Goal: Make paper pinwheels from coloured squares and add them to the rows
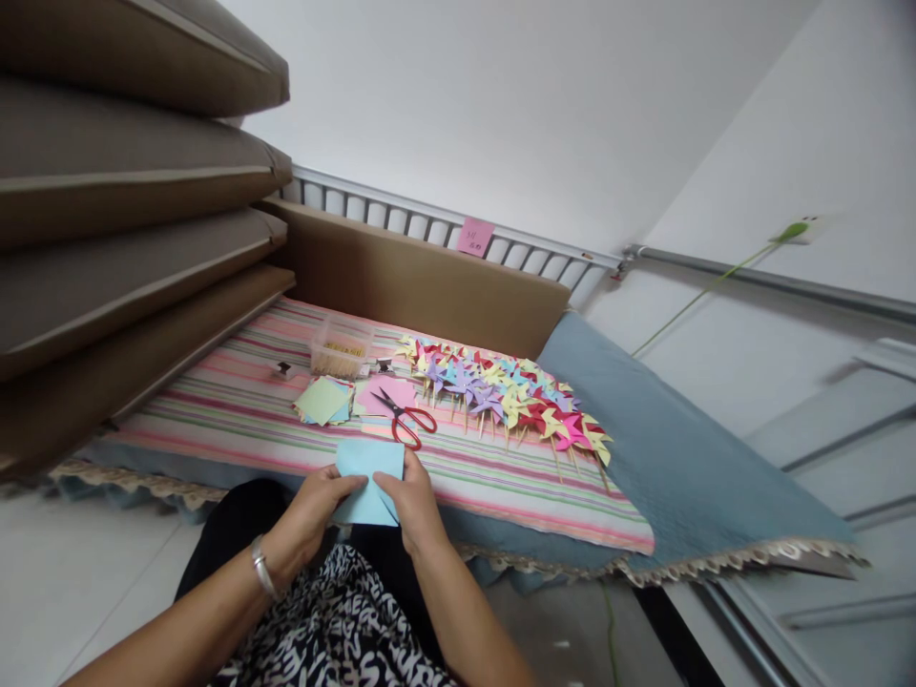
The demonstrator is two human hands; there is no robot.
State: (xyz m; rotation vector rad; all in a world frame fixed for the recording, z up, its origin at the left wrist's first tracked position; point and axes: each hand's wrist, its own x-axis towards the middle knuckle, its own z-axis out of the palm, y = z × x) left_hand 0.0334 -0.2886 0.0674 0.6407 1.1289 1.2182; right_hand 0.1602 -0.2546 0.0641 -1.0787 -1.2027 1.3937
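A light blue square of paper (370,468) is held over my lap, gripped at its two sides. My left hand (315,515) pinches the left edge with the thumb on top. On the other side, my right hand (415,501) has its thumb pressed on the face of the paper; a slit or loose flap shows near the lower right corner. Just beyond the paper lie red-handled scissors (407,420), blades apart and pointing away to the left. Behind the scissors are pink paper sheets (386,393), and left of them a pile of coloured paper squares (323,401).
Several finished paper pinwheels on sticks (501,396) lie in rows at the right. A clear plastic box (340,348) holds small sticks or pins. Stacked brown cushions (135,191) rise at the left. A striped cloth (243,391) covers the surface; a brown board (429,277) stands behind.
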